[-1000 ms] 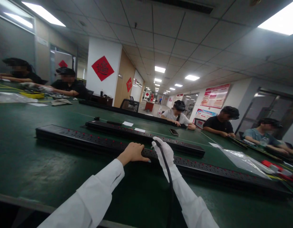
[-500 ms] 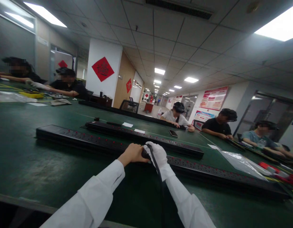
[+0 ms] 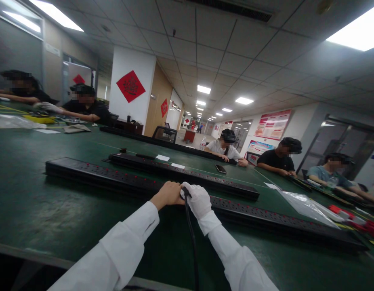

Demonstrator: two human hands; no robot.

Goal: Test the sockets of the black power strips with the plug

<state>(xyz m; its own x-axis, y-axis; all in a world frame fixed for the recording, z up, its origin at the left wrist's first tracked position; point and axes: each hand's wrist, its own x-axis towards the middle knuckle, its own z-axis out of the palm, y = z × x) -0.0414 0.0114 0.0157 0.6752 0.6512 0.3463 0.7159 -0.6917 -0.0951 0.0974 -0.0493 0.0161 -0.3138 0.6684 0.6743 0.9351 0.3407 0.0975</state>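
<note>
Currently, the front power strip (image 3: 114, 176) lies lengthwise across the bench (image 3: 68, 218), slightly aslant, with its row of red-marked sockets facing up; its middle is beneath both hands. The left hand (image 3: 169, 193), bare, rests over the middle of this strip. Its fingertips are hidden, so whether its grip presses on the strip or merely lies on it cannot be told. The right hand (image 3: 199, 201), in a white glove, is directly beside the left. Its grip is pinching the black plug (image 3: 186, 192) above the strip; whether the prongs are seated in a socket cannot be seen. From the plug, the black cord (image 3: 193, 242) runs down over the near side of the strip toward the lower edge of the view. Behind and roughly parallel to the front strip is a second power strip (image 3: 229, 187), shorter in view. Beyond it lie two white paper slips (image 3: 162, 158) and a phone (image 3: 220, 169). A clear plastic bag (image 3: 306, 206) lies to the right, behind the front strip. Across the bench, a person in a white top (image 3: 225, 149) has both hands near a long black bar (image 3: 181, 147).
</note>
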